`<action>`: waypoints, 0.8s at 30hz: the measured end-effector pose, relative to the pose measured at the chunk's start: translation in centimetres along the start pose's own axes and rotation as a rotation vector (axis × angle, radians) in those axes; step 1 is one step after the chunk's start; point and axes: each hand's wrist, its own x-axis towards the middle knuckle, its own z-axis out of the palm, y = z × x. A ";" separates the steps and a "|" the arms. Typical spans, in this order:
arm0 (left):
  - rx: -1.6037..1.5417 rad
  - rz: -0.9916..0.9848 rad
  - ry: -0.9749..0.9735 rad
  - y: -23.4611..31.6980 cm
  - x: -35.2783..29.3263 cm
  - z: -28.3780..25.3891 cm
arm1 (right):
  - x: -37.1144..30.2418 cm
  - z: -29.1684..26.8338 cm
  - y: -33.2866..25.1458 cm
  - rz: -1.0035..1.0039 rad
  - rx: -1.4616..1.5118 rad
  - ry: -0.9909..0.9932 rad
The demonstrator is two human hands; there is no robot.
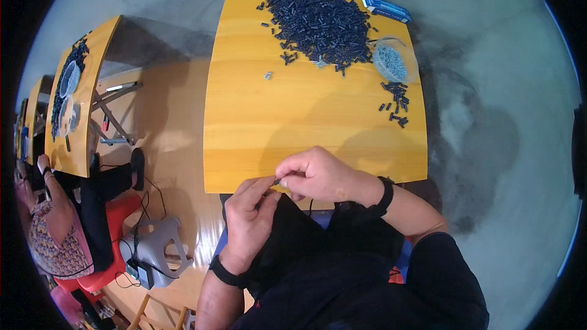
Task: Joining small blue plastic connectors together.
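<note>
With the left hand [249, 208] and right hand [319, 175] both pinching 1 small dark piece [277, 182], a light, steady grip suits.

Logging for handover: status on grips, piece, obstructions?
Right grip pinching small dark piece. Left grip close beside it. Dark pile across yellow table, away from both.

Soft indoor light throws faint, soft-edged shadows across the yellow tabletop [244, 119] just beyond the right hand [318, 174], while glare streaks the wood-toned floor [208, 243] left of the left hand [249, 214]; straight edges bow toward the black fisheye rim.
</note>
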 end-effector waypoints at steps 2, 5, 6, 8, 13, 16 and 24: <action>0.096 0.086 0.021 -0.4 0.3 -0.4 | -0.1 0.5 -0.1 0.054 0.129 -0.046; 0.113 0.054 -0.011 0.1 -0.5 0.1 | -0.9 0.3 -0.3 0.130 0.159 -0.100; 0.112 0.063 -0.012 0.2 -0.6 0.2 | -0.9 0.2 -0.1 0.143 0.189 -0.110; 0.084 -0.002 -0.034 0.6 -0.6 0.3 | -0.8 -0.3 -0.1 0.156 0.202 -0.130; 0.071 0.002 -0.052 0.5 -0.6 0.3 | -0.8 -0.3 0.4 0.214 0.297 -0.176; 0.056 -0.051 -0.103 0.7 -0.4 0.3 | -0.8 -0.3 0.9 0.226 0.419 -0.155; -0.231 -0.230 -0.100 -0.6 -0.7 0.1 | 3.5 -10.0 8.1 -0.198 -0.323 0.712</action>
